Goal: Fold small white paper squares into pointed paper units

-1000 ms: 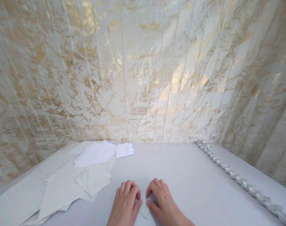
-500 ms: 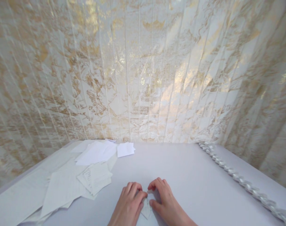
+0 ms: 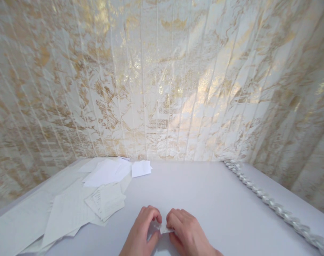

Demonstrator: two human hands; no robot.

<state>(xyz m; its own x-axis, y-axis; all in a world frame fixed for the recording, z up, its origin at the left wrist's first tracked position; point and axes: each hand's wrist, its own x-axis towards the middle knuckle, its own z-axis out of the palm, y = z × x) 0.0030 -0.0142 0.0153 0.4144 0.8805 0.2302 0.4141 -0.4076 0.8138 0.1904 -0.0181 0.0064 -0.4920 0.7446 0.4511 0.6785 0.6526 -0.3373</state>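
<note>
My left hand [image 3: 144, 231] and my right hand [image 3: 186, 233] meet at the near edge of the white table [image 3: 204, 199]. Both are curled, fingertips pinched on a small folded piece of white paper [image 3: 164, 229] lifted slightly between them. Most of that paper is hidden by my fingers.
A loose spread of white paper sheets [image 3: 71, 209] covers the table's left side, with a small stack of square papers [image 3: 141, 168] at the back. A long chain of folded white paper links [image 3: 271, 208] runs along the right side. A gold and white curtain [image 3: 162, 78] hangs behind.
My hands have drawn closer together and curled up; the small paper, earlier flat on the table under my fingers, is now pinched and raised between them.
</note>
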